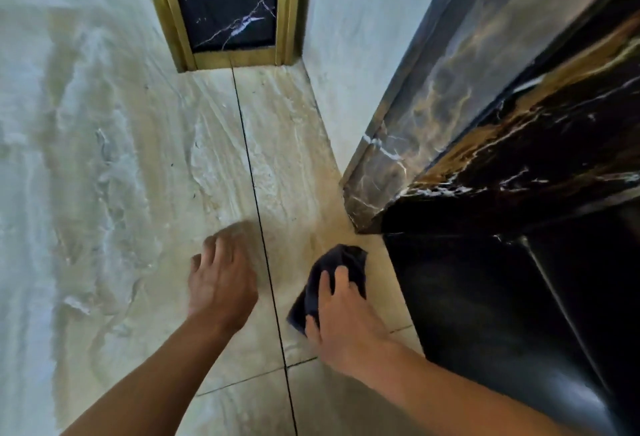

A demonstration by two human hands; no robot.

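Note:
My right hand [341, 317] grips a dark cloth [337, 264], bunched under the fingers and thumb, low over the pale marble floor [138, 158] near the corner of a black marble counter [502, 144]. My left hand [221, 279] hangs to the left of the dark floor joint, blurred, fingers loosely curled and holding nothing.
The black, gold-veined counter juts in from the right, with a dark cabinet front [502, 314] beneath it. A pale wall [363, 37] runs behind it. At the top stands a black marble panel in a gold frame [228, 2]. Dark joints cross the floor tiles.

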